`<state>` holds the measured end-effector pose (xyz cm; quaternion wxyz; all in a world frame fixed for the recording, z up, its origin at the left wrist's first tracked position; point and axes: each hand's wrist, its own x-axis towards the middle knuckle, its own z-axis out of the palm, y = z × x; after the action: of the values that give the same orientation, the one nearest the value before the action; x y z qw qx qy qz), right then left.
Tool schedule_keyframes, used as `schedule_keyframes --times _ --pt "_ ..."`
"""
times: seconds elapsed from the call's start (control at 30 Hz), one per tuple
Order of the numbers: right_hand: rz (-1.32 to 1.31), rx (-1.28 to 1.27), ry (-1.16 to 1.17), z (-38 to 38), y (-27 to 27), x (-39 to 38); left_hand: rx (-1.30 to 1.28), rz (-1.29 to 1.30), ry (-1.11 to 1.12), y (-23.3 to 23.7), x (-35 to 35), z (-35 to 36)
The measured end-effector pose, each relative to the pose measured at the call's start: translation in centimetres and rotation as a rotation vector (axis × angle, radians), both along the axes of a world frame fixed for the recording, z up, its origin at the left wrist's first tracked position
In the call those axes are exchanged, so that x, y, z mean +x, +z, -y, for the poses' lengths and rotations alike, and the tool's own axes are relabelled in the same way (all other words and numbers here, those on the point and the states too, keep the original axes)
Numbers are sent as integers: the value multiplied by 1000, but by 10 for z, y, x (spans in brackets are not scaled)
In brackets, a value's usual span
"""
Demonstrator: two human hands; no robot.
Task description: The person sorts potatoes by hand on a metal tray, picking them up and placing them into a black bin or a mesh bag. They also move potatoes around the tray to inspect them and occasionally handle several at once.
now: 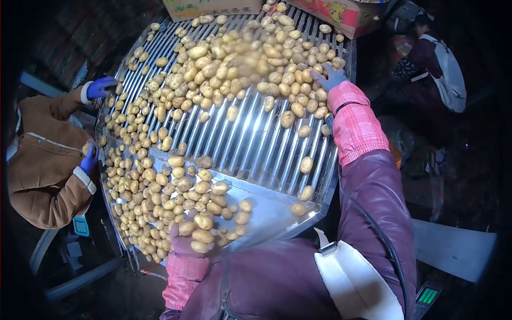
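Many potatoes (218, 69) lie heaped on a metal roller rack (250, 136). More potatoes (154, 200) cover the left part of the smooth metal tray (266, 208) below the rack. My right hand (329, 77), in a bluish glove, reaches to the right edge of the heap, with its fingers spread on or just over the potatoes. At the near edge of the tray is my left hand (186, 240), in a pinkish glove, among the potatoes. Several potatoes cover its fingers, so its grip is hidden.
A co-worker in a brown jacket (48, 154) stands at the left, with gloved hands (100, 88) by the rack. Another person (426, 69) is at the upper right. Cardboard boxes (210, 7) (341, 16) stand along the far edge.
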<state>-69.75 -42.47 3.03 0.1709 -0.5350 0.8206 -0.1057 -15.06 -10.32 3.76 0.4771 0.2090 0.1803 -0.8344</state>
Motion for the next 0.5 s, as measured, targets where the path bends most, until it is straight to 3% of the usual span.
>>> schedule_keyframes --times 0.1,0.23,0.37,0.47,0.5 --pt "130 -66 -35 2 -3 -3 -48 -125 -37 -5 4 3" --pt "101 -143 54 -10 -12 0 -73 -181 -49 -4 -2 8" --pt "-147 -19 136 -47 5 39 -196 123 -104 -10 1 6" --pt "-70 23 211 -67 2 62 -77 222 -75 -5 -2 3" --pt "31 49 182 -79 13 78 -211 278 -157 0 -1 2"
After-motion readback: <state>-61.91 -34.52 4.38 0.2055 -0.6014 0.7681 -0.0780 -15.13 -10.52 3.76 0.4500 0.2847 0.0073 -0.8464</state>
